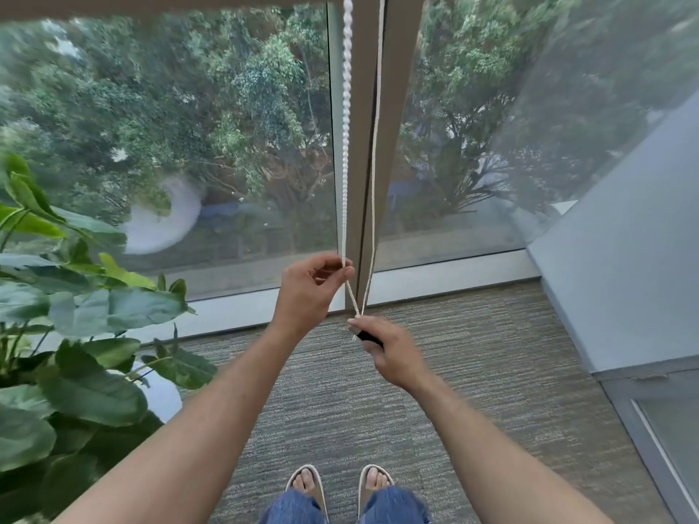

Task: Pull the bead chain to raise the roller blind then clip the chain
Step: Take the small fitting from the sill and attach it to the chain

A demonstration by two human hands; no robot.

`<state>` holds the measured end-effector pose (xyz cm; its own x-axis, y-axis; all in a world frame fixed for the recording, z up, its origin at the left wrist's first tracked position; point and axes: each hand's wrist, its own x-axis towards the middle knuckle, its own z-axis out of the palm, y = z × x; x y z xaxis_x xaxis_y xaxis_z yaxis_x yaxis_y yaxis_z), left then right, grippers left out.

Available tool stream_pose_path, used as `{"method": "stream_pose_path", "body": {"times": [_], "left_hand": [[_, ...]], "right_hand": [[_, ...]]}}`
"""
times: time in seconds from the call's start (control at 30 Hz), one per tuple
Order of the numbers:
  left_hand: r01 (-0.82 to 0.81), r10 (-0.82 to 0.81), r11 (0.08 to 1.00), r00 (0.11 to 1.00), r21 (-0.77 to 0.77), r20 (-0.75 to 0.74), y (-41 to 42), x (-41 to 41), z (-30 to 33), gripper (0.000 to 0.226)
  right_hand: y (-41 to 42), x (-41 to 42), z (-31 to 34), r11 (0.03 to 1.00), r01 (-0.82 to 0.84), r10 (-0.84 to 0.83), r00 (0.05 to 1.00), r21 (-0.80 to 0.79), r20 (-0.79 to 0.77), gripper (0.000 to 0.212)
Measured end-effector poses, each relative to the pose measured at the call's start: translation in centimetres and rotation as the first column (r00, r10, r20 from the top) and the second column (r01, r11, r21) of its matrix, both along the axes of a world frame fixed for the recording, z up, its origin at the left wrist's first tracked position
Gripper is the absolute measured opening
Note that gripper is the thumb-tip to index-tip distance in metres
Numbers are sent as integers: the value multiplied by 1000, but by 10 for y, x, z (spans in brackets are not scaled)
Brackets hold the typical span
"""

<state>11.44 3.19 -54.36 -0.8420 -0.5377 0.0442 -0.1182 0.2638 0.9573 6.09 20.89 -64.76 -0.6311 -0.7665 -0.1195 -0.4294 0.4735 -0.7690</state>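
A white bead chain (345,145) hangs in a loop in front of the window's central post, with two strands coming down from the top. My left hand (310,291) pinches the left strand between thumb and fingers. Just below, my right hand (389,353) holds a small black clip (368,336) at the bottom of the loop, where both strands meet. The roller blind's lower edge (151,5) is a brown band along the top of the view, so the glass is almost fully uncovered.
A large leafy plant (68,334) stands close on the left, its leaves near my left arm. A grey wall (624,259) angles in on the right. Grey carpet (340,402) lies under my sandalled feet, with a low window sill (454,274) ahead.
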Motion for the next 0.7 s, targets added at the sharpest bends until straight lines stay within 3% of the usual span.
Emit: {"method": "stream_pose_path", "body": {"times": [0.27,0.4,0.57,0.7], "left_hand": [[-5,5,1000,1000,-24,15,5,-4,-76,18],[-33,32,999,999,26,31,6,-4,-108,14],[-23,23,999,1000,25,19,6,-5,-140,16],[-17,16,999,1000,52,14,6,-5,-167,14]], "right_hand": [[-2,-1,-84,998,48,-49,999,50,16,52],[-1,6,-123,981,167,-177,978,97,107,50],[0,14,-169,958,234,-269,935,166,232,64],[-4,20,-204,939,281,-323,919,199,225,50]]}}
